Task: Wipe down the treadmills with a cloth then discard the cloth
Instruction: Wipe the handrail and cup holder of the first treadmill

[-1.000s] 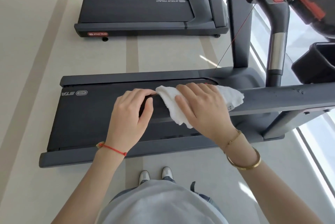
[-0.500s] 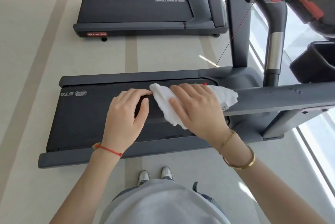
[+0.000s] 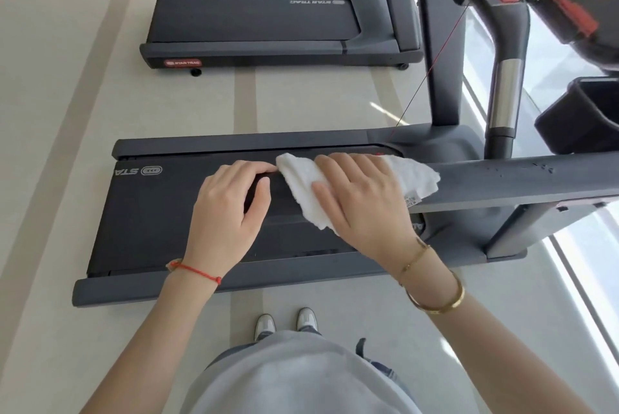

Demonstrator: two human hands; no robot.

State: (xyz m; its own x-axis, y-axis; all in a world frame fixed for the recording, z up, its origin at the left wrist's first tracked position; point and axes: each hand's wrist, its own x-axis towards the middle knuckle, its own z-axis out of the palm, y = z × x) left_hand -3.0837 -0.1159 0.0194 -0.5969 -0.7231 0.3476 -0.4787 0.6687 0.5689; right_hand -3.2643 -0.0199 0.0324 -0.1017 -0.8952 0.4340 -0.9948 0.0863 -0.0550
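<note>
My right hand [image 3: 363, 199] lay flat, fingers nearly straight, pressing the crumpled white terry cloth [image 3: 415, 179] onto the long dark grey handrail [image 3: 502, 184] of the near treadmill [image 3: 150, 212]. My left hand [image 3: 231, 209] was curled round the free end of that rail, just beside the cloth, thumb under and fingers over. Risks noted: the cloth was only pressed, not gripped, so a quick stroke along the rail could have left it bunched or dropped onto the black belt below. The red safety cord [image 3: 432, 68] beyond the rail could have snagged. A second grey treadmill [image 3: 268, 28] beyond the rail appeared unwiped.
</note>
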